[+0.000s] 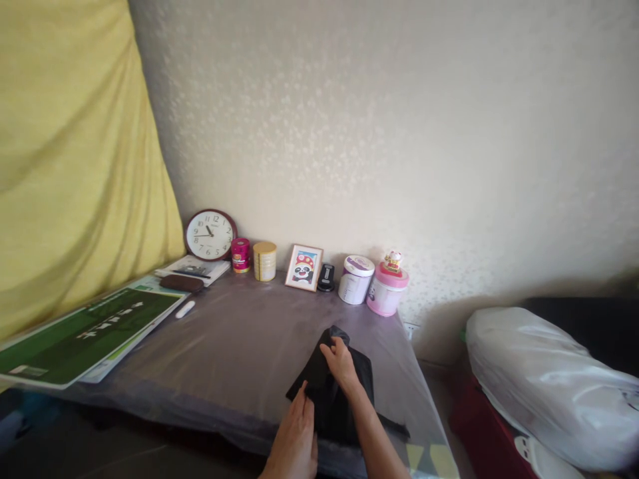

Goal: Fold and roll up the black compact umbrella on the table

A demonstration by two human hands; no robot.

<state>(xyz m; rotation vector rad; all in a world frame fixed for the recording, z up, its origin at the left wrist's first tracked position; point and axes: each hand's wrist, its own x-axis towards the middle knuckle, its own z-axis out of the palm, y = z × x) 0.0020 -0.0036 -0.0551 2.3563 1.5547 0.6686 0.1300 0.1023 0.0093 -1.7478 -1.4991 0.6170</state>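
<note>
A black, soft, folded item, which looks like cloth or a thin garment, lies at the near right of the covered table; its exact kind is not clear. My right hand has its fingers closed on the bunched upper part of it. My left hand rests along the item's lower left side, fingers stretched out and close together. A narrow black strip sticks out to the right beyond my right forearm. Part of the item is hidden behind my hands and forearms.
Along the wall stand a clock, a pink can, a yellow-lidded tin, a panda picture frame, a black stapler-like object and two tubs. Green boards lie left. A white plastic bag sits right.
</note>
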